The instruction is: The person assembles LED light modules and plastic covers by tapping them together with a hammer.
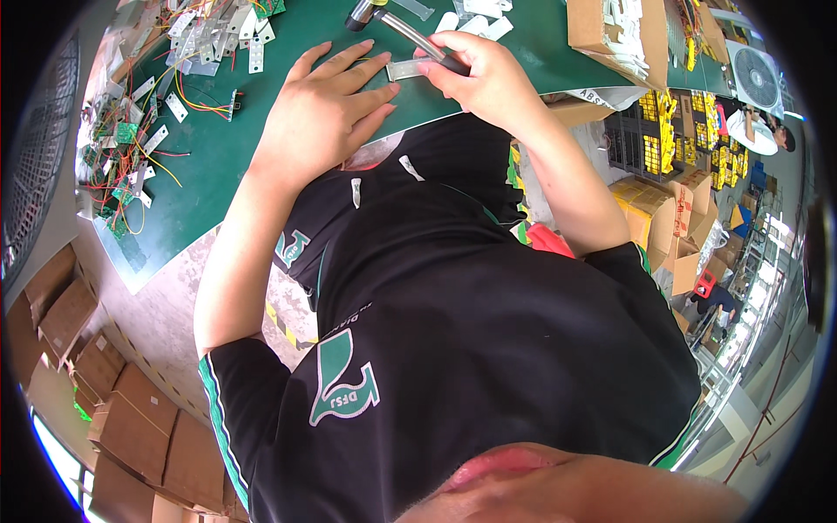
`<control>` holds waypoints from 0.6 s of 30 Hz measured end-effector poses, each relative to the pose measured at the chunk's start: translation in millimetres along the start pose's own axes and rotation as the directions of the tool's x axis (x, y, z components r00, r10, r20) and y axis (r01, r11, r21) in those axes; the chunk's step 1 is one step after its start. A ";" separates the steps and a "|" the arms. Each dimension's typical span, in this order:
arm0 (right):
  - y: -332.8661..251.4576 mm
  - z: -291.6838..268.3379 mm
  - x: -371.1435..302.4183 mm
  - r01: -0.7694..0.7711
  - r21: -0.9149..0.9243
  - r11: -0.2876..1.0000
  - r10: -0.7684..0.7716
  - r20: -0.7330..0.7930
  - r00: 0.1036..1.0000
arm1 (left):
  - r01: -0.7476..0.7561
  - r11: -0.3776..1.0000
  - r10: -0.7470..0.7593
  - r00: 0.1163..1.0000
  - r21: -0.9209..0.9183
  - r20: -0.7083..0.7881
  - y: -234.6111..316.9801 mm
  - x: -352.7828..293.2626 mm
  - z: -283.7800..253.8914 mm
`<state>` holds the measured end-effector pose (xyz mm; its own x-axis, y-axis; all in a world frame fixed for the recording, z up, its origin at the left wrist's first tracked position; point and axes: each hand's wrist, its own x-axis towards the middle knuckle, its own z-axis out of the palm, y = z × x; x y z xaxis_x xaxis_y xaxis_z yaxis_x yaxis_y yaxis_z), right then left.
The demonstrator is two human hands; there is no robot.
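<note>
My left hand [327, 113] lies on the green tabletop [261, 113] with its fingers stretched out and apart. Close to its fingertips is a small translucent rectangular plastic piece [404, 70], flat on the table. A hammer [408, 32] with a metal head and a dark grip is held in my right hand [484, 74], its head pointing away to the left. The fingers of that hand also reach the right end of the plastic piece; whether they press on it I cannot tell.
Small green circuit boards with coloured wires [126, 132] and pale perforated plates [255, 54] crowd the table's left side. White plastic parts [475, 24] lie beyond the hammer. A cardboard box [602, 44] of white pieces stands at the right, near a fan [755, 77].
</note>
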<state>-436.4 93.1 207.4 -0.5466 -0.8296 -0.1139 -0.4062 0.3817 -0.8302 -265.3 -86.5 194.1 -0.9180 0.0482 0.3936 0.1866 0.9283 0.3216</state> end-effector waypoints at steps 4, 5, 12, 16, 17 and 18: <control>-7.3 -0.6 2.9 -0.081 -0.024 0.996 0.082 0.053 0.995 | -0.005 1.000 0.005 1.000 0.003 -0.001 0.2 -0.3 1.5; -11.4 -0.7 4.2 -0.151 0.012 0.988 0.150 0.066 0.987 | -0.003 1.000 0.003 1.000 0.005 0.000 0.1 -0.5 1.3; -18.2 -4.1 17.6 -0.231 -0.028 0.973 0.233 0.123 0.965 | 0.010 1.000 -0.010 1.000 -0.004 -0.014 0.8 -1.0 1.9; -16.4 -10.3 22.9 -0.243 -0.006 0.970 0.238 0.223 0.945 | 0.020 1.000 -0.020 0.999 -0.009 -0.031 1.9 -1.1 0.6; -15.6 -11.8 23.1 -0.241 0.002 0.971 0.233 0.245 0.941 | 0.013 1.000 -0.013 0.999 -0.014 -0.031 1.7 -0.6 1.0; -15.0 -12.6 23.2 -0.241 0.003 0.971 0.233 0.244 0.941 | 0.005 1.000 -0.006 0.999 -0.018 -0.031 1.7 -0.3 1.2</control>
<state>-452.3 73.3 224.1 -0.4304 -0.7916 -0.4338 -0.2607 0.5691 -0.7798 -265.2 -84.5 193.5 -0.9077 0.0314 0.4184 0.1881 0.9219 0.3387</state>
